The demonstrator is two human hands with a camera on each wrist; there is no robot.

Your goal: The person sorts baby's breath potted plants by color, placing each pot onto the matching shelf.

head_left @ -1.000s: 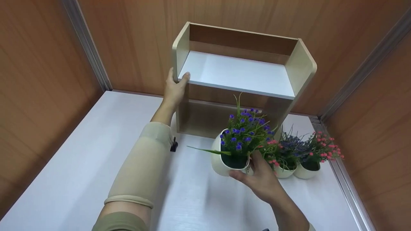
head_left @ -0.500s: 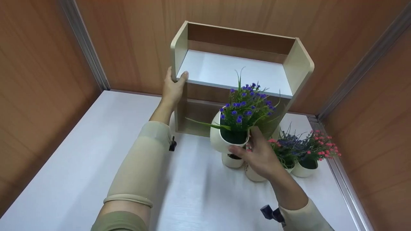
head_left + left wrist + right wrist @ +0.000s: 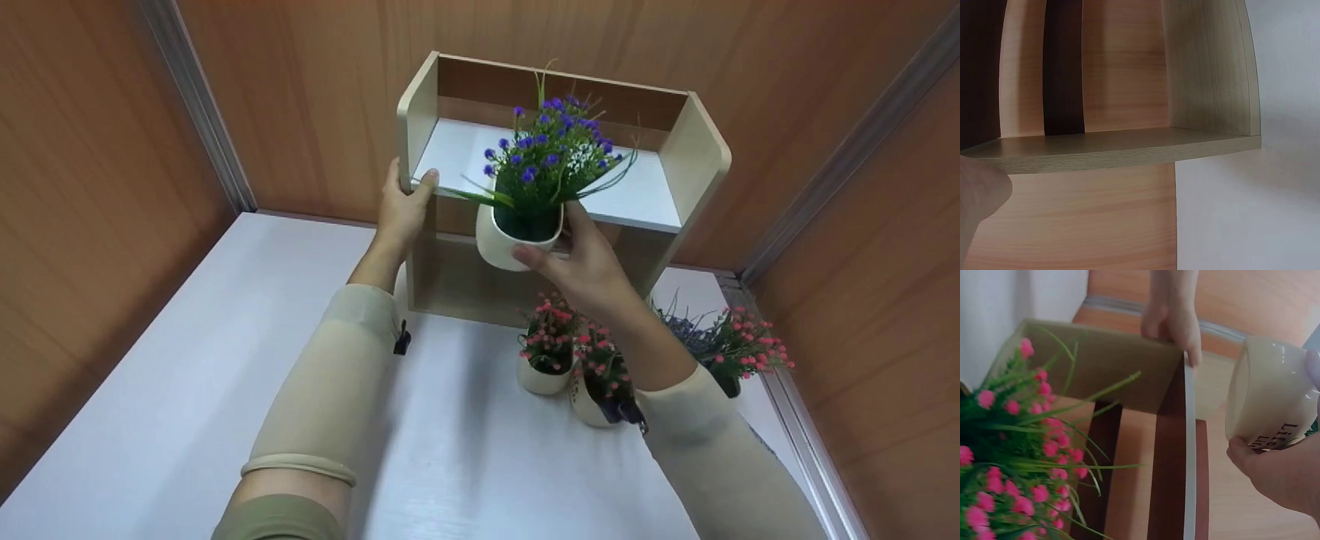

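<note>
wood-panelled walls box in the white table (image 3: 187,390), and against the back wall stands the two-tier shelf unit (image 3: 697,161). your left hand (image 3: 401,210) grips its left side panel, thumb hooked over the front edge. your right hand (image 3: 589,262) curls round the white pot of purple flowers (image 3: 517,236), held upright in the air just in front of the upper shelf board (image 3: 645,199), roughly level with it. pink-flowered pots (image 3: 544,360) sit on the table below your forearm.
</note>
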